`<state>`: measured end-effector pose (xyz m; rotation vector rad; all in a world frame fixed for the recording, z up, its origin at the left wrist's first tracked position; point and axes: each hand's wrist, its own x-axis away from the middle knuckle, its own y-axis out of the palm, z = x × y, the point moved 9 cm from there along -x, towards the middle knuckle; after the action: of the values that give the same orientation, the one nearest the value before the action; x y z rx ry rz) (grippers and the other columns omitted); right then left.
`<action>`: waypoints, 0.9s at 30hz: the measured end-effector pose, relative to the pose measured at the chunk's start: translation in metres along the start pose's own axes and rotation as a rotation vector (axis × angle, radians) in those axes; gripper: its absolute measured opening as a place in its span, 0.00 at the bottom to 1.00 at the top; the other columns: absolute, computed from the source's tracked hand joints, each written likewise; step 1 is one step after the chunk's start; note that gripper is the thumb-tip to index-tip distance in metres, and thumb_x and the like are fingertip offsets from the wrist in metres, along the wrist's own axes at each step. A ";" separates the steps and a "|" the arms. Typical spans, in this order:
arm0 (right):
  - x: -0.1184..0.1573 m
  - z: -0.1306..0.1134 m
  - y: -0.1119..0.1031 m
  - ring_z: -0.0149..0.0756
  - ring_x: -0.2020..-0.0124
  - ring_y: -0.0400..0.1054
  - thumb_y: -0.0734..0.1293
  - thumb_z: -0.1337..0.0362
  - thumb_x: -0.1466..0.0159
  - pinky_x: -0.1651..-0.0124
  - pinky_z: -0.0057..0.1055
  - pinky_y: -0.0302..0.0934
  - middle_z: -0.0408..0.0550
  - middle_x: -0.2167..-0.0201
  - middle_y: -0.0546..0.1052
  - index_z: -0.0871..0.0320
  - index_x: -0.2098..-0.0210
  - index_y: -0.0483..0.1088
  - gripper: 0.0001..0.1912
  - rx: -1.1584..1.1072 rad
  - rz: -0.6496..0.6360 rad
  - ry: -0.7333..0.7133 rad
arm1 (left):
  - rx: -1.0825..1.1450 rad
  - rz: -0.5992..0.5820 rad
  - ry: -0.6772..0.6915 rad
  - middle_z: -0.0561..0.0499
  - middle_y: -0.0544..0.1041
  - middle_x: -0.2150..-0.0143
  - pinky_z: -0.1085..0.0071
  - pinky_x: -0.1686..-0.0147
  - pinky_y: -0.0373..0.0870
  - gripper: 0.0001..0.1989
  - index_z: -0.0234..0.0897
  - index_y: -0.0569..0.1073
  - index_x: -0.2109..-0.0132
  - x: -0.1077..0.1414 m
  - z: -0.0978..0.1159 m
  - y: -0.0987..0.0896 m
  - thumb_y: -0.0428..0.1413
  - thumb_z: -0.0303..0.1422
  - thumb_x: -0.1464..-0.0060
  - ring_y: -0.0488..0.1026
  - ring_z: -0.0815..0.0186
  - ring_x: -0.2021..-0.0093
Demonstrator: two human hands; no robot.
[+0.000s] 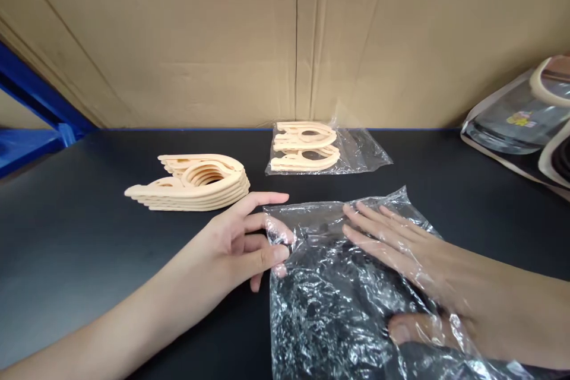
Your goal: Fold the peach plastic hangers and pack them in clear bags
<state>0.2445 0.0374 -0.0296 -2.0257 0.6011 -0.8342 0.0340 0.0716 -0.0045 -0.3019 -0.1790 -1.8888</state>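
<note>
A clear plastic bag [329,303] lies crinkled in front of me. My left hand [253,243] pinches its left edge between thumb and fingers, with the index finger stretched out. My right hand [409,255] lies flat with its fingers extended; clear film shows over it, so it appears to be inside or beneath the bag. Beyond my left hand sits a stack of cream folded clothes hangers [200,196], piled flat. Farther back, two more cream folded hangers [305,157] lie in another clear bag [363,151].
The black tabletop [66,249] runs back to a cardboard wall [200,41]. A transparent bag with cream trim [512,130] stands at the right edge, with dark contents partly in view. Blue metal framing [44,101] borders the left side.
</note>
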 end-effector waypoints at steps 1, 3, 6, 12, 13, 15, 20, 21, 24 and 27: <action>0.000 0.001 0.001 0.58 0.29 0.23 0.62 0.42 0.35 0.34 0.65 0.36 0.37 0.27 0.26 0.35 0.31 0.25 0.47 0.002 -0.003 0.006 | 0.008 0.008 0.003 0.52 0.76 0.62 0.79 0.80 0.69 0.26 0.41 0.66 0.41 0.000 0.000 -0.002 0.63 0.28 0.46 0.74 0.71 0.73; 0.000 0.001 0.001 0.58 0.29 0.22 0.62 0.42 0.35 0.34 0.64 0.37 0.37 0.27 0.26 0.35 0.31 0.24 0.47 0.016 0.006 0.010 | 0.043 0.015 0.000 0.49 0.77 0.60 0.78 0.80 0.69 0.27 0.41 0.66 0.41 0.000 -0.002 -0.004 0.64 0.30 0.47 0.73 0.71 0.74; 0.001 0.004 0.001 0.58 0.29 0.22 0.61 0.44 0.34 0.34 0.63 0.39 0.37 0.27 0.25 0.36 0.31 0.22 0.46 0.055 0.048 0.022 | 0.114 -0.009 -0.022 0.48 0.77 0.64 0.76 0.83 0.69 0.28 0.39 0.65 0.39 0.001 -0.008 -0.002 0.63 0.32 0.45 0.73 0.68 0.74; 0.001 0.005 -0.002 0.63 0.29 0.29 0.61 0.43 0.35 0.37 0.66 0.46 0.41 0.27 0.25 0.37 0.31 0.23 0.47 0.134 0.130 0.042 | 0.035 0.060 -0.009 0.60 0.70 0.76 0.75 0.80 0.75 0.36 0.40 0.58 0.36 0.004 -0.007 -0.001 0.64 0.30 0.48 0.71 0.69 0.76; 0.000 0.003 -0.003 0.63 0.29 0.30 0.61 0.43 0.35 0.37 0.66 0.46 0.41 0.27 0.26 0.37 0.30 0.24 0.47 0.145 0.152 0.038 | 0.014 0.083 0.008 0.61 0.70 0.76 0.75 0.79 0.76 0.36 0.41 0.57 0.35 0.005 -0.005 -0.001 0.63 0.30 0.48 0.71 0.69 0.76; -0.002 0.000 -0.006 0.63 0.29 0.33 0.62 0.43 0.35 0.36 0.65 0.47 0.41 0.27 0.29 0.38 0.30 0.26 0.47 0.165 0.198 0.030 | -0.015 0.118 0.042 0.60 0.71 0.75 0.76 0.81 0.75 0.38 0.44 0.55 0.35 0.007 -0.001 -0.001 0.64 0.31 0.48 0.70 0.69 0.76; 0.000 0.000 -0.008 0.66 0.30 0.39 0.63 0.43 0.36 0.40 0.69 0.53 0.42 0.27 0.34 0.38 0.30 0.29 0.46 0.192 0.245 0.045 | -0.076 0.155 0.141 0.57 0.74 0.65 0.85 0.83 0.67 0.31 0.51 0.60 0.38 0.013 0.007 0.001 0.61 0.30 0.46 0.71 0.72 0.73; 0.001 0.000 -0.008 0.66 0.30 0.40 0.62 0.43 0.36 0.40 0.69 0.53 0.42 0.27 0.34 0.38 0.30 0.29 0.46 0.198 0.251 0.044 | -0.096 0.160 0.159 0.56 0.74 0.63 0.86 0.82 0.66 0.28 0.51 0.63 0.39 0.013 0.009 0.001 0.61 0.30 0.45 0.70 0.73 0.73; 0.001 -0.003 -0.008 0.64 0.30 0.40 0.63 0.43 0.36 0.39 0.66 0.53 0.42 0.26 0.34 0.38 0.30 0.30 0.45 0.213 0.266 0.014 | -0.132 0.170 0.194 0.54 0.75 0.56 0.86 0.83 0.67 0.19 0.48 0.69 0.44 0.014 0.012 0.001 0.58 0.31 0.42 0.70 0.74 0.73; 0.001 -0.010 -0.013 0.59 0.29 0.40 0.64 0.44 0.36 0.36 0.63 0.49 0.40 0.27 0.38 0.37 0.30 0.37 0.43 0.162 0.294 -0.027 | -0.135 0.126 0.174 0.53 0.76 0.62 0.83 0.84 0.70 0.14 0.43 0.69 0.47 0.008 0.011 -0.001 0.55 0.35 0.40 0.72 0.72 0.74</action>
<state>0.2395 0.0381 -0.0140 -1.7473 0.7694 -0.6562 0.0321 0.0671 0.0082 -0.2336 0.0837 -1.7948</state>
